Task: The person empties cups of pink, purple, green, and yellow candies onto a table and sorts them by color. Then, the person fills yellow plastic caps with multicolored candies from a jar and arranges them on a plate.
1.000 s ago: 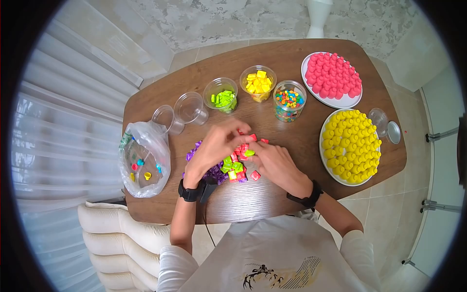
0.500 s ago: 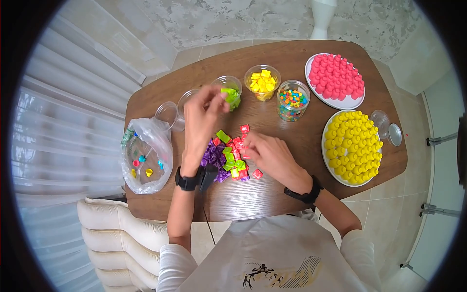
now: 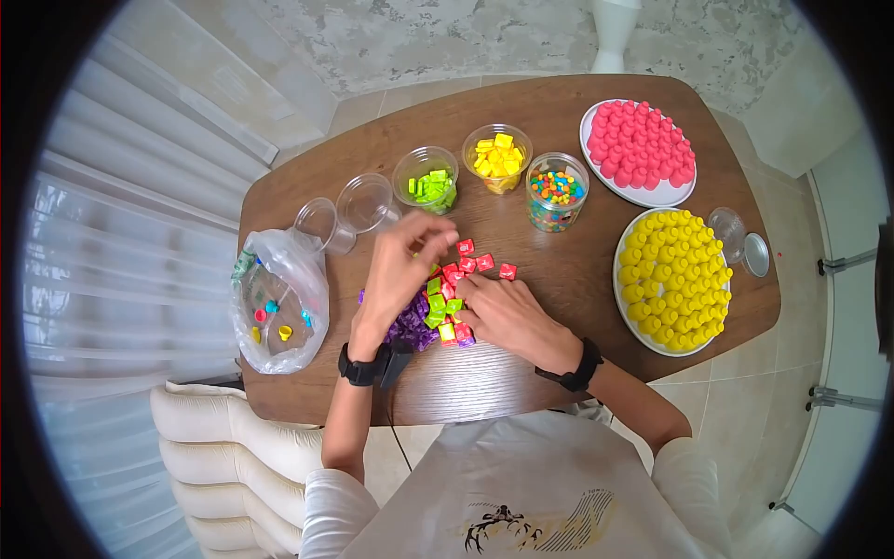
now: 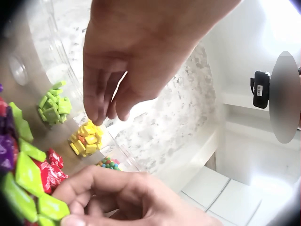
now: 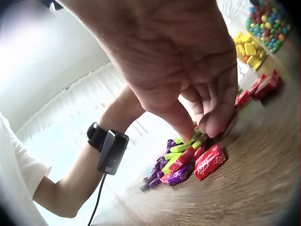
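My left hand (image 3: 400, 270) hangs over the far left of a candy pile, its fingers loosely bent with nothing between them in the left wrist view. My right hand (image 3: 512, 317) is at the pile's right side. Its thumb and fingertip pinch a green wrapped candy (image 4: 52, 207) at the edge. Several other green candies (image 3: 436, 303) lie among red wrapped candies (image 3: 466, 265), with purple wrapped candies (image 3: 410, 328) to the left, partly under my left hand. Beyond the pile stands a clear cup of green candies (image 3: 430, 186).
Further right are a cup of yellow candies (image 3: 498, 158) and a jar of coloured sweets (image 3: 556, 191). Two clear cups (image 3: 365, 200) stand left of the green one, beside a plastic bag (image 3: 303, 321). Plates of pink pieces (image 3: 643, 154) and yellow pieces (image 3: 672, 275) sit at the right.
My left hand went from the pile to the cup of green candies and came back over the pile with nothing in its fingers. My right hand shifted in onto the green candies.
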Tool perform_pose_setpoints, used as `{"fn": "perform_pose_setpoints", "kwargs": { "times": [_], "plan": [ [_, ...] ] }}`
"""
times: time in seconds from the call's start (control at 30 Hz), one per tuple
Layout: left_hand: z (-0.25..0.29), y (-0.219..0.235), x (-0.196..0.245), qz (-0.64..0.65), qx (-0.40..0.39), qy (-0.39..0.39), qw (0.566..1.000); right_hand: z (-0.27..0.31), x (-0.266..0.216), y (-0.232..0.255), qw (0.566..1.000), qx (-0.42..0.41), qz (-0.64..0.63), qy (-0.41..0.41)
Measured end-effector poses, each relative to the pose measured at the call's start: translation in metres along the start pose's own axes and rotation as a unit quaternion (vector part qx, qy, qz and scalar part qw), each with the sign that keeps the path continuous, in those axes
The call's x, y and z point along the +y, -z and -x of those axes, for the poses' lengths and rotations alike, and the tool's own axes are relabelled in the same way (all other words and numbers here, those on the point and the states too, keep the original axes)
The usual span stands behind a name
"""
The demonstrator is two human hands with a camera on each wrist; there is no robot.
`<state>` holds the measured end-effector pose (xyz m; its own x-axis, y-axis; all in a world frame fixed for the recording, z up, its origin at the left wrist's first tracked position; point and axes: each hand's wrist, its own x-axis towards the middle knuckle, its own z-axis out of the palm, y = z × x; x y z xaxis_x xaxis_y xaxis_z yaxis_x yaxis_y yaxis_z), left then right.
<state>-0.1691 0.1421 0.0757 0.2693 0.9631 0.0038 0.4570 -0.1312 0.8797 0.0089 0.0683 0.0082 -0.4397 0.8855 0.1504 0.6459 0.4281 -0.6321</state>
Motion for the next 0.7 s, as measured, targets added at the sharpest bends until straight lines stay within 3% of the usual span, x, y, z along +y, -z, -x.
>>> {"fn": "perform_pose_setpoints", "kwargs": {
  "times": [0.1,0.2,0.27,0.47,0.53,0.57,0.63,0.7],
  "plan": [
    [0.013,0.001,0.000,-0.068,-0.120,-0.047,0.989,-0.005,0.002,0.012,0.999,0.013,-0.041,-0.033],
    [0.021,-0.002,0.004,-0.099,-0.163,-0.053,0.980,-0.007,0.008,0.019,0.992,0.069,-0.099,-0.045],
    [0.020,-0.007,0.001,-0.106,-0.153,-0.073,0.980,-0.007,0.009,0.027,0.981,0.102,-0.156,-0.062],
    [0.005,-0.008,0.014,-0.097,-0.128,-0.031,0.987,-0.006,0.012,0.030,0.965,0.128,-0.200,-0.107],
    [-0.008,-0.002,0.010,-0.005,0.007,-0.009,1.000,-0.004,0.008,0.033,0.970,0.120,-0.187,-0.101],
    [-0.015,0.000,0.012,-0.006,0.008,-0.009,1.000,-0.003,0.006,0.034,0.974,0.112,-0.175,-0.094],
    [-0.026,0.005,0.017,-0.020,0.127,-0.054,0.990,0.001,0.005,0.024,0.982,0.082,-0.156,-0.065],
    [-0.025,0.000,0.019,-0.030,0.144,-0.081,0.986,0.005,0.004,0.011,0.992,0.022,-0.112,-0.050]
  ]
}}
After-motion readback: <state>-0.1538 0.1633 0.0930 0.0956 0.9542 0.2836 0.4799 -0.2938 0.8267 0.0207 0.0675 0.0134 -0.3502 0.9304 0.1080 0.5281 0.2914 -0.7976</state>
